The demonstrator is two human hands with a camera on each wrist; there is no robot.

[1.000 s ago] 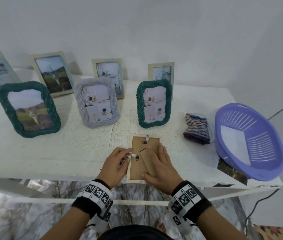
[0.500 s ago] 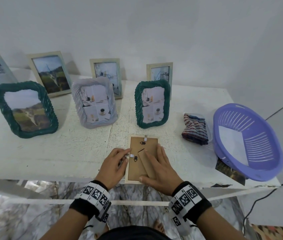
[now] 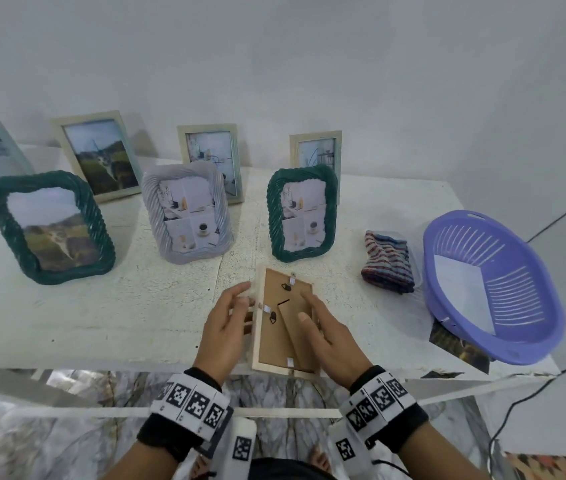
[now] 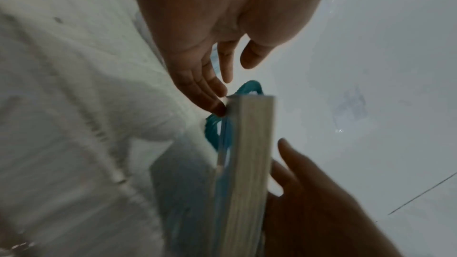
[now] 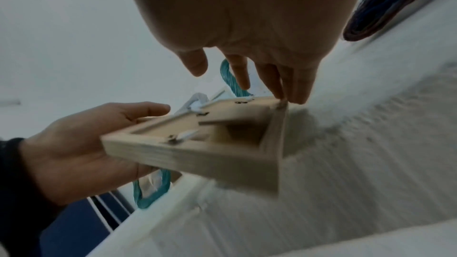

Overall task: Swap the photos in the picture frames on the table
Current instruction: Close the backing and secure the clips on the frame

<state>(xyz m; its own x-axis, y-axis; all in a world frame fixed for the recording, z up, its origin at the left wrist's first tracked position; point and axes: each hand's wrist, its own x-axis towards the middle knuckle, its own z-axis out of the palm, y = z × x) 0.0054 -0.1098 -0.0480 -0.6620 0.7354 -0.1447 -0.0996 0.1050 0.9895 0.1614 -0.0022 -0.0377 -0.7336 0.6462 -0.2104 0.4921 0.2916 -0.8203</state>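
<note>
Behind the work: I'm seeing three rope-edged frames standing in a row, a green rope frame (image 3: 51, 227) far left, a grey rope frame (image 3: 187, 213) in the middle, and a second green frame (image 3: 302, 212) just beyond the wooden frame (image 3: 283, 320) I'm handling.
Back row: four pale flat frames are leaning at the wall, the nearest-centre pale frame (image 3: 210, 157) partly hidden by the grey one.
Right side: a folded striped cloth (image 3: 388, 267) is lying beside a purple basket (image 3: 493, 285), which is overhanging the table's right corner; a dark photo print (image 3: 458, 344) is poking out from under it.
Edges: the table (image 3: 101, 306) front lip is running just under my wrists, and the wooden frame's near end is hanging over that lip.
Open room: bare tabletop is stretching left of my left hand, toward the green rope frame.
Frame: it's face down, brown backing up, tilting with its left edge raised off the table in the right wrist view.
Left hand (image 3: 228, 327): I'm holding the frame's left edge, fingers under it and thumb reaching over the rim.
Right hand (image 3: 326, 336): fingers are straight and loose, tips touching the frame's far right corner in the right wrist view, palm hovering over the backing.
Blur: both wrist views are smeared, so the small clips are not reading clearly.
</note>
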